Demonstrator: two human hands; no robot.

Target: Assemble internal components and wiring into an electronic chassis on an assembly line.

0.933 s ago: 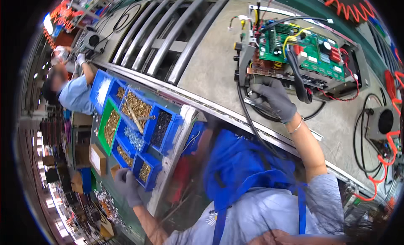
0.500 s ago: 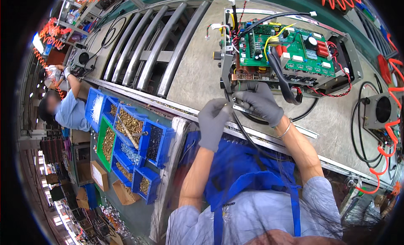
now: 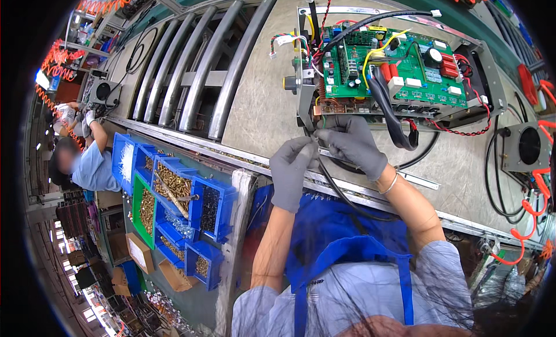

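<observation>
A metal chassis carrying a green circuit board (image 3: 399,64) with coloured wires lies on the grey workbench. My left hand (image 3: 292,169), in a grey glove, pinches something small at the chassis's near left corner (image 3: 307,114); what it holds is too small to tell. My right hand (image 3: 353,143), also gloved, meets it fingertip to fingertip at that corner and rests against a thick black cable (image 3: 341,192) that runs down toward my blue apron.
Blue and green bins (image 3: 174,203) of screws and small parts stand to my lower left. Metal conveyor rollers (image 3: 202,76) run along the bench's far left. Another person (image 3: 87,163) works further left. A black fan unit (image 3: 527,146) and orange coiled hoses sit at right.
My left hand came up from the parts bins to the chassis corner and now meets my right hand there. The right hand stayed at the chassis edge.
</observation>
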